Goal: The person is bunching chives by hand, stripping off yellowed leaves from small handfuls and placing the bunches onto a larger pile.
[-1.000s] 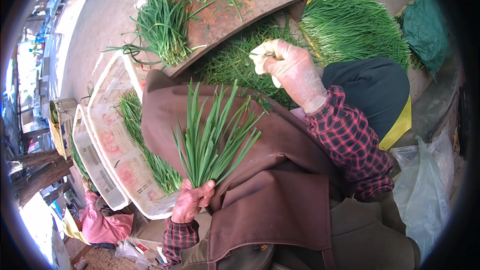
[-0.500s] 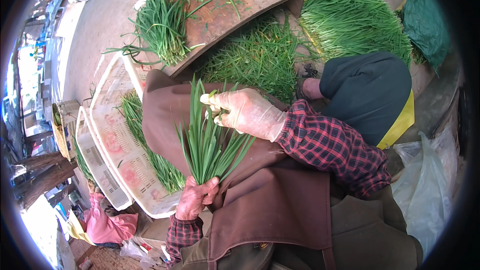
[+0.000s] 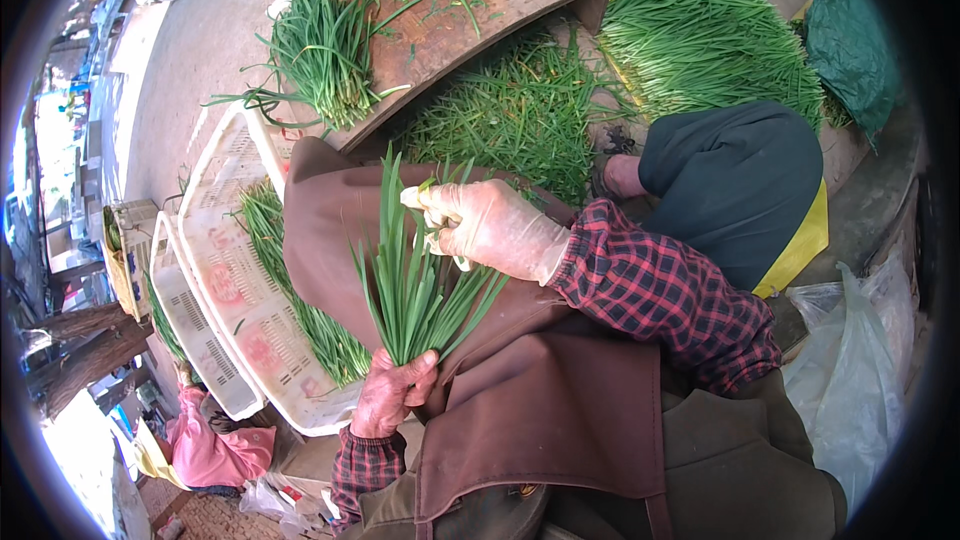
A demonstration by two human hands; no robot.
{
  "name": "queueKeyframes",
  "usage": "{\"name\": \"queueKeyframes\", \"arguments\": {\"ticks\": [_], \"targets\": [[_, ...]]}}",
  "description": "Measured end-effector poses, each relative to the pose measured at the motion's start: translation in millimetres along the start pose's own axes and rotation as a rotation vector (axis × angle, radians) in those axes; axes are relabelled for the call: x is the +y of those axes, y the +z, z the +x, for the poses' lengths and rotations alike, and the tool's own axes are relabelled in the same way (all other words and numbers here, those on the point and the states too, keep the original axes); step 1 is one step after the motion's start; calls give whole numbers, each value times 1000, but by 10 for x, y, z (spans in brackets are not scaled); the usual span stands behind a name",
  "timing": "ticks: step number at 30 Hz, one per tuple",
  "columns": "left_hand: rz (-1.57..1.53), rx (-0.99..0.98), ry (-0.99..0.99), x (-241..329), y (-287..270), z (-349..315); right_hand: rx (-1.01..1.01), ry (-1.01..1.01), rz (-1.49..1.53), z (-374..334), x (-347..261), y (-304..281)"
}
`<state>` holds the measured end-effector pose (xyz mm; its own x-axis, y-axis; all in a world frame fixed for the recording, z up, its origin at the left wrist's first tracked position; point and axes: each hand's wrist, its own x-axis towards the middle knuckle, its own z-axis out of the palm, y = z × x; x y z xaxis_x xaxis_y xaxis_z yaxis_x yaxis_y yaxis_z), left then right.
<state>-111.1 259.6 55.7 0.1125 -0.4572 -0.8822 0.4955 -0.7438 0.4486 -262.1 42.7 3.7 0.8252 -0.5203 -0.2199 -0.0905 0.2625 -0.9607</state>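
My bare left hand (image 3: 390,395) is closed around the lower end of a bunch of garlic chives (image 3: 408,305), whose green blades fan upward over my brown apron (image 3: 560,400). Above it my right hand (image 3: 500,232), in a thin pale glove, is pinched together at the upper part of the blades. A few blades, one yellowish, show at its fingertips; the rest of that grip is hidden by the hand. Left of my lap stands a white plastic crate (image 3: 215,280) with more chives (image 3: 300,285) lying in it.
Ahead, a worn wooden board (image 3: 470,0) bears a heap of chives (image 3: 325,50). Loose cut leaves (image 3: 510,110) cover the ground below it. A large chive pile (image 3: 705,40) lies at the far right, near a green bag (image 3: 850,55). Someone in pink (image 3: 215,440) is at the left.
Both hands stay almost in place. My right hand has shifted very slightly, still pinched at the blades, and the bunch has barely moved.
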Motion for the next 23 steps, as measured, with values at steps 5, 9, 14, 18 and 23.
{"name": "queueKeyframes", "arguments": {"ticks": [5, 9, 14, 18, 23], "targets": [[-9, -14, -2, 25, 28, -9, -22, -102, -137, -64, 25, 0], [68, -32, -20, 62, -62, -95, -169, 96, 109, -101, -242, -165], [56, -1, 10, 8, -286, -171, 284, -10, -71, -93, -297, -660], [82, -11, 7, -7, -300, -174, 398, -170, -657, -10, -32, -1053], [112, 0, -12, -59, -333, -157, 298, -54, -330, 14, 22, -965]]}}
